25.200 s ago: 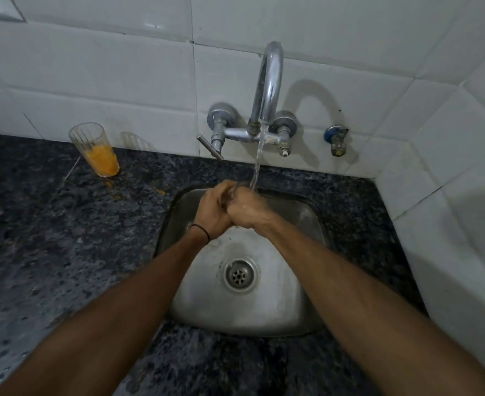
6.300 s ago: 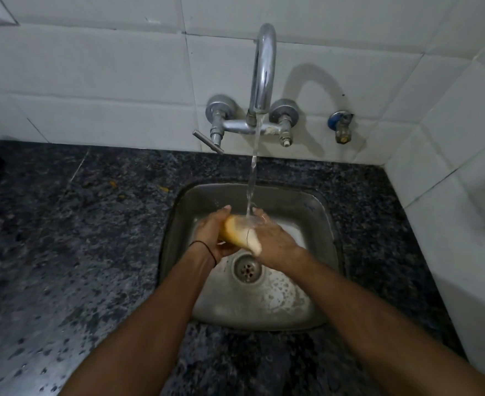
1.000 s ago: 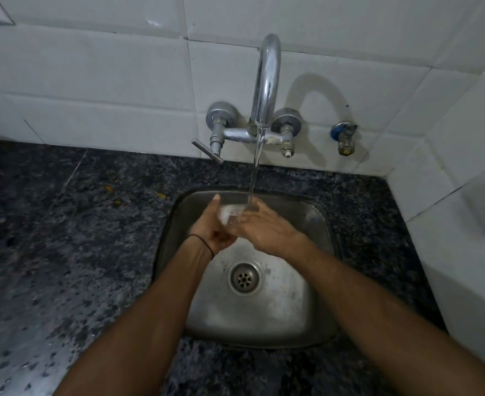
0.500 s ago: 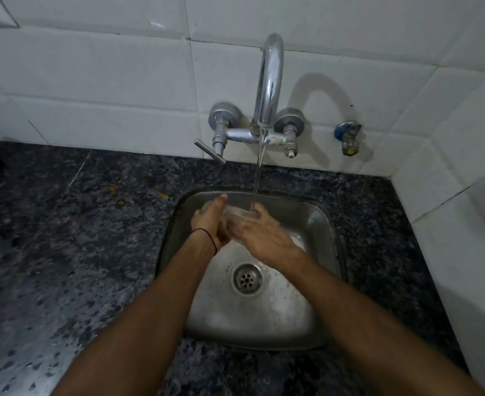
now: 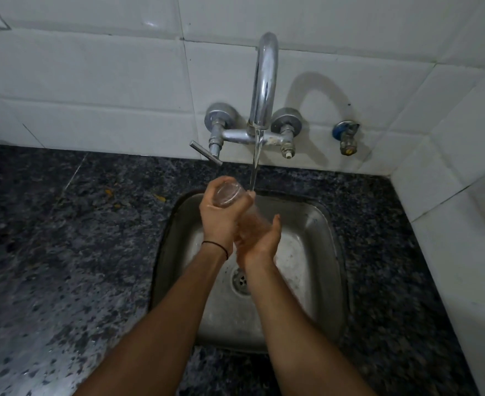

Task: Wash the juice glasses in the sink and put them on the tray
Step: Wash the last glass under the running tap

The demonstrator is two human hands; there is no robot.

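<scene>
Rinsing goes best with the juice glass (image 5: pixel 227 195) tilted into the stream (image 5: pixel 255 167) — left hand (image 5: pixel 215 221) gripping it, right hand (image 5: pixel 261 242) cupping beneath (finger curl hidden) — over the sink (image 5: pixel 331 224).

The left arm (image 5: pixel 161 318) and right arm (image 5: pixel 290 324) reach forward and converge. The left hand (image 5: pixel 220 221) is higher, its fingers (image 5: pixel 211 192) curled round the glass (image 5: pixel 226 192) at its upper end; a black band (image 5: pixel 217 245) circles that wrist. Just below those fingers, the right hand (image 5: pixel 260 242), palm up, cups the glass's lower part, thumb (image 5: pixel 275 222) raised.
</scene>
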